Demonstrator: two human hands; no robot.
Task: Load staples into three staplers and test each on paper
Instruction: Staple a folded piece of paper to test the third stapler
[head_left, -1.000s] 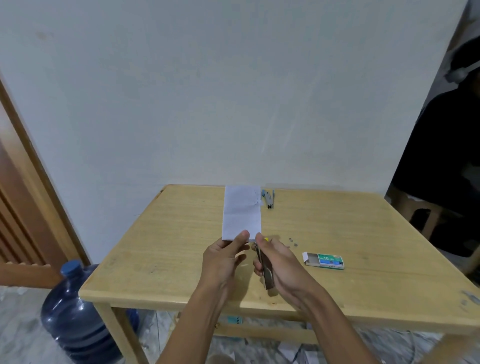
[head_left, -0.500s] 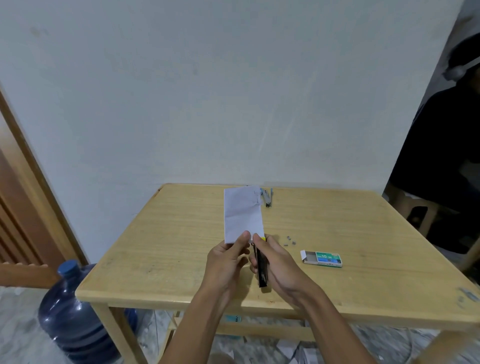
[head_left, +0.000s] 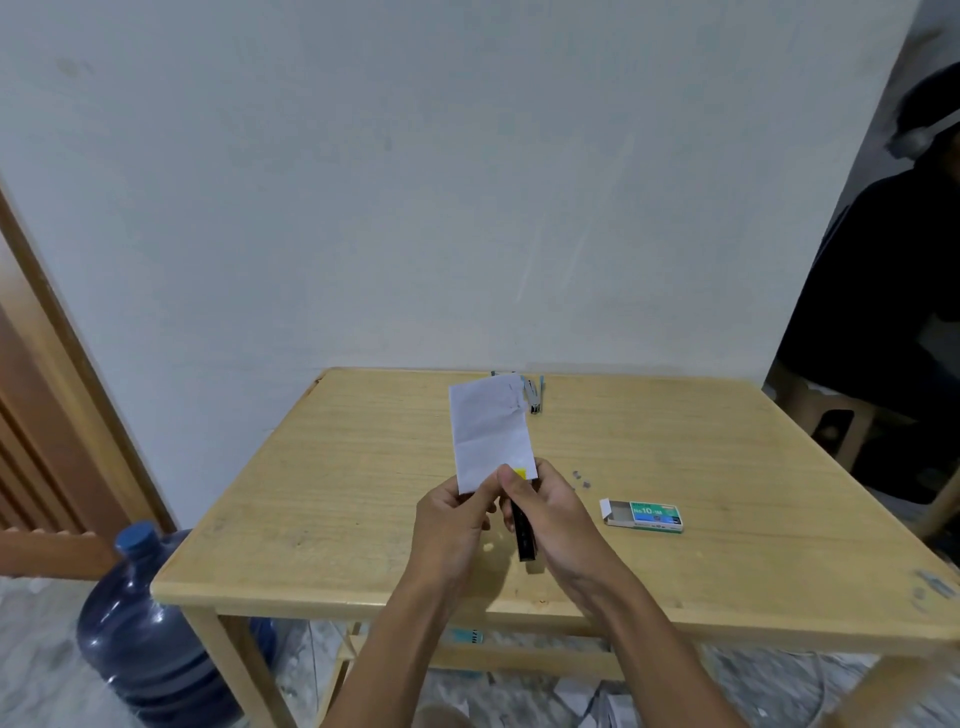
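My left hand (head_left: 453, 522) pinches the lower edge of a folded white paper (head_left: 488, 431), which stands tilted above the wooden table (head_left: 363, 467). My right hand (head_left: 553, 512) grips a black stapler (head_left: 523, 530) with a yellow tip, its front end at the paper's lower right corner. Two more staplers (head_left: 534, 396) lie near the table's far edge, partly hidden behind the paper. An open green staple box (head_left: 644, 515) rests to the right of my hands, with a few loose staple bits (head_left: 581, 479) beside it.
A white wall rises right behind the table. A blue water jug (head_left: 150, 613) stands on the floor at the left, next to a wooden door frame (head_left: 57, 374). A person in dark clothes (head_left: 883, 322) sits at the right beside a stool.
The paper has been lifted off the table and tipped upright in my left hand. The stapler's front end has moved up to the paper's lower corner.
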